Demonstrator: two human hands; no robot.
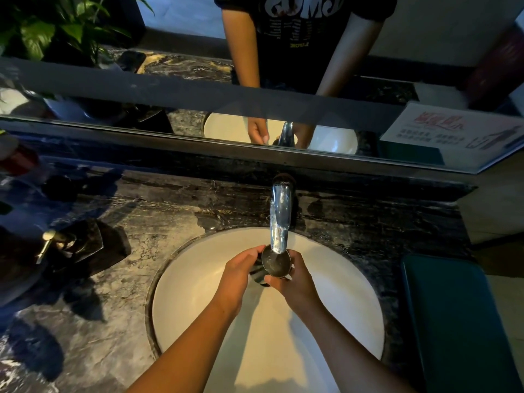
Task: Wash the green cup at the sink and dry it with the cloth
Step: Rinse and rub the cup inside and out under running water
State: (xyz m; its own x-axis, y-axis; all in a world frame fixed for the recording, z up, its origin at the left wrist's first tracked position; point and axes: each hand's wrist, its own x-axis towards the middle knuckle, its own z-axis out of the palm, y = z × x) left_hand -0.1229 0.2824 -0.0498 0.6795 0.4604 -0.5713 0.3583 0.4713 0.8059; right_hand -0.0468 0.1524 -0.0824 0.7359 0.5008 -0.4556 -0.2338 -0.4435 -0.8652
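The dark green cup (274, 263) is held over the white sink basin (198, 293), its mouth tilted up right under the chrome faucet (280, 219) spout. My left hand (239, 275) wraps around the cup's left side. My right hand (295, 279) grips its right side and rim. Whether water is running I cannot tell. A teal cloth (453, 321) lies flat on the counter to the right of the basin.
The basin sits in a dark marble counter (113, 293). A black soap dispenser with a brass pump (73, 245) stands at the left. A mirror (255, 66) runs along the back, with a plant (56, 26) at the far left and a printed sign (453, 131) at the right.
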